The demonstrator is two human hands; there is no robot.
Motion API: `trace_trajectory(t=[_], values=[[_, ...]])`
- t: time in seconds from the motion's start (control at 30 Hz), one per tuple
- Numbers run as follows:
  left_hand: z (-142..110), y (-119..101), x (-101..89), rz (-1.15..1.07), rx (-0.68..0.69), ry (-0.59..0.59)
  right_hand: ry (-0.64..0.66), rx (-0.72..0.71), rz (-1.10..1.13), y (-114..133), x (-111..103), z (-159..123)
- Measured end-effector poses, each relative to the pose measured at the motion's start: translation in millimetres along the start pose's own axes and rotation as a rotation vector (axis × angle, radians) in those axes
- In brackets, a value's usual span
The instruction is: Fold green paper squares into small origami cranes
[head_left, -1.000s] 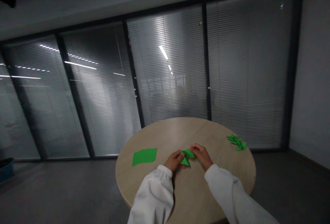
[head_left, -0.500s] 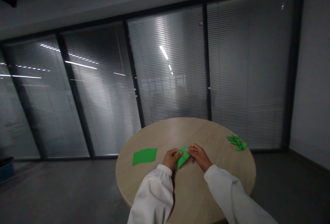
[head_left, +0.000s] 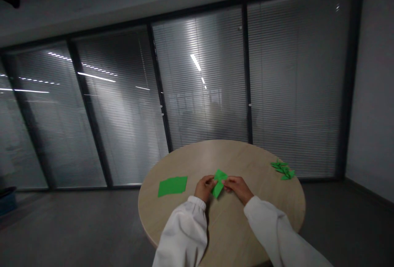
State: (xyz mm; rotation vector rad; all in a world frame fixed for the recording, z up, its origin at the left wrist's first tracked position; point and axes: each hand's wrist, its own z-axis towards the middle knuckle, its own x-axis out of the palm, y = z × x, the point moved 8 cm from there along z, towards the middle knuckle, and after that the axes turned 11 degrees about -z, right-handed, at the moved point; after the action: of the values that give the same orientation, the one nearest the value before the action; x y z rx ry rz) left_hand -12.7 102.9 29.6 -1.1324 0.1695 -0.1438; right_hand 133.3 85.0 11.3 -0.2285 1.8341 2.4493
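Observation:
A small green sheet of paper (head_left: 218, 189) with folds in it is held between my two hands, over the middle of the round table. My left hand (head_left: 204, 188) pinches its left edge, with the thumb lying on top. On the other side my right hand (head_left: 237, 188) grips the right edge between thumb and fingers. The far part of the paper flares out beyond my fingertips, and the near part points toward me. Some fingers are hidden beneath the paper.
Flat green paper sheets (head_left: 172, 186) lie to the left on the round wooden table (head_left: 227, 226). Several folded green paper pieces (head_left: 283, 170) are heaped near its right edge. Glass panels with blinds (head_left: 203, 115) stand behind the table. A blue container (head_left: 8, 201) sits on the floor far left.
The paper has changed shape and turned a little; its far end now spreads wider. My right hand has come down slightly, from the paper's upper right corner to its right edge.

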Motion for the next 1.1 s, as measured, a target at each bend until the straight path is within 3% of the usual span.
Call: trace_trajectory(t=[0.13, 0.37, 0.67, 0.8, 0.97, 1.1], values=[[-2, 1, 3.0, -0.023, -0.005, 0.009, -0.031, -0.025, -0.004, 2, -3, 1], [-7, -3, 23.0, -0.105, -0.106, 0.168, -0.037, -0.084, 0.01, 19, -3, -5], [-8, 2, 28.7, -0.438, -0.227, 0.187, -0.04, -0.111, -0.007, 20, -3, -4], [-6, 7, 22.0, -0.448, -0.273, 0.089, -0.031, -0.106, -0.021, 16, -2, -4], [0, 5, -7.2, -0.304, -0.193, -0.142, -0.101, -0.106, -0.082, 11, -7, -2], [3, 2, -14.0, -0.227, -0.116, -0.145, -0.173, -0.077, -0.148, -2, -13, 2]])
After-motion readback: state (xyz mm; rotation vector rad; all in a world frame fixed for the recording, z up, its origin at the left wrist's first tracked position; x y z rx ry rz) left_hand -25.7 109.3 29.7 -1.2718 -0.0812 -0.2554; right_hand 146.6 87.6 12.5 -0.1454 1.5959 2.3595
